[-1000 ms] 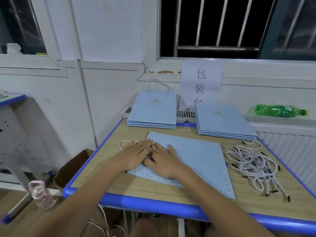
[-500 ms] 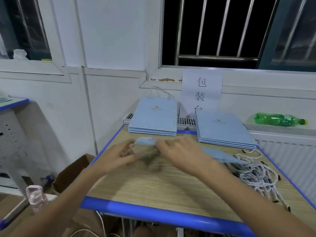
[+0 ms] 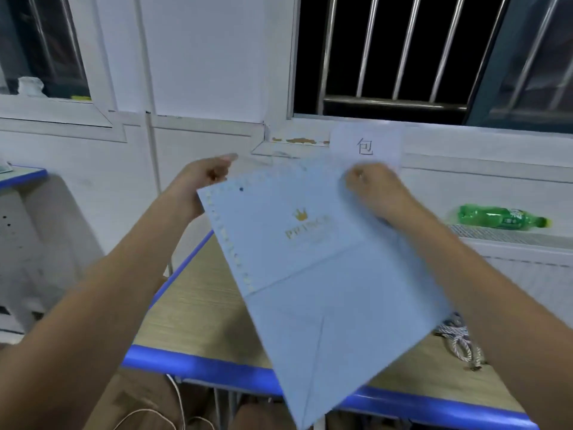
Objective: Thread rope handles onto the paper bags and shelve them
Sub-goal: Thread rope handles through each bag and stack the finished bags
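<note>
Aloft, both hands grip crown-logo bag.

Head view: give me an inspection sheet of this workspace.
Surface: wood-grain table with blue edge, partly hidden.
Job's things: light blue paper bag with gold crown logo, held tilted above the table; white-and-grey twisted rope handles on the table at right.
Clutter: green plastic bottle lying on the ledge.
Grippers: left hand and right hand grip the bag's top corners.
Cables: thin white cable under the table.
Surroundings: barred window; paper sign.
</note>
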A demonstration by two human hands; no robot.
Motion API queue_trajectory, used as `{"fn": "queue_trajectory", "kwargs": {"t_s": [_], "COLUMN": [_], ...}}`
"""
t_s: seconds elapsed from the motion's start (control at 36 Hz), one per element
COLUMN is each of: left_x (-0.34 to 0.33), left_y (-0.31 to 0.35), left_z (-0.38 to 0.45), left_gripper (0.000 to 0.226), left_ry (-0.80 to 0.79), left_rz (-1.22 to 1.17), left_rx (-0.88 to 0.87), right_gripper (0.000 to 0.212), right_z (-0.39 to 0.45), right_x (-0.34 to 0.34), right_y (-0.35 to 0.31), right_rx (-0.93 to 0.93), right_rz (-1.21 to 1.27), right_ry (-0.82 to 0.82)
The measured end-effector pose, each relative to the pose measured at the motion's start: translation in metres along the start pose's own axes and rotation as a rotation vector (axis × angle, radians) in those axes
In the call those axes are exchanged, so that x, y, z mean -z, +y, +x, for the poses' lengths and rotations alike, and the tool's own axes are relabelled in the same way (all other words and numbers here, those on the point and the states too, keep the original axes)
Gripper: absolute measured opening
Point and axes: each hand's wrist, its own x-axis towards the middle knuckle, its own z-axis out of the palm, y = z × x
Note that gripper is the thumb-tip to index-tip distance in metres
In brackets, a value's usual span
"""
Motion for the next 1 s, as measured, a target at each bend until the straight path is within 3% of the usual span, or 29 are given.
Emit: {"fn": "queue_trajectory", "kwargs": {"t_s": [0.08,0.14,0.19,0.25,0.31,0.39,0.44,0.53,0.61,0.67,0.72,0.83,1.0], "left_x": [-0.017,-0.027,-0.032,-0.034,-0.034,-0.032,-0.032,-0.037,-0.044,-0.047,-0.045,-0.029,-0.024], "left_y": [-0.029,-0.051,-0.077,-0.100,-0.120,-0.137,-0.146,-0.151,-0.148,-0.139,-0.133,-0.147,-0.162], "left_z": [0.018,0.026,0.031,0.029,0.028,0.027,0.026,0.014,0.003,-0.010,-0.027,-0.046,-0.038], "left_gripper": [0.014,0.014,0.030,0.035,0.030,0.031,0.032,0.030,0.031,0.032,0.039,0.053,0.060], "left_ry": [0.063,0.032,-0.073,-0.162,-0.244,-0.285,-0.259,-0.217,-0.189,-0.258,-0.377,-0.625,-0.543], "left_rz": [0.175,0.433,0.859,1.245,1.407,1.455,1.502,1.572,1.561,1.484,1.463,1.677,1.647], "left_rx": [0.142,0.197,0.193,0.140,0.100,0.056,-0.032,-0.223,-0.422,-0.416,-0.317,-0.091,-0.159], "right_gripper": [0.034,0.033,0.044,0.056,0.063,0.044,0.032,0.031,0.049,0.061,0.053,0.065,0.066], "right_z": [-0.036,-0.063,-0.081,-0.093,-0.099,-0.104,-0.107,-0.108,-0.108,-0.106,-0.105,-0.102,-0.092], "right_x": [-0.045,-0.065,-0.073,-0.076,-0.077,-0.081,-0.089,-0.100,-0.100,-0.104,-0.106,-0.110,-0.113], "right_y": [0.041,0.055,0.062,0.068,0.075,0.073,0.073,0.071,0.064,0.065,0.067,0.069,0.076], "right_rx": [-0.228,-0.330,-0.348,-0.306,-0.272,-0.250,-0.130,-0.029,0.026,0.085,0.040,-0.088,-0.099], "right_rz": [0.040,0.108,0.113,-0.036,-0.124,-0.336,-0.542,-0.739,-0.664,-0.524,-0.407,-0.350,-0.342], "right_ry": [-0.217,-0.281,-0.286,-0.267,-0.247,-0.285,-0.188,-0.135,-0.242,-0.339,-0.498,-0.595,-0.570]}}
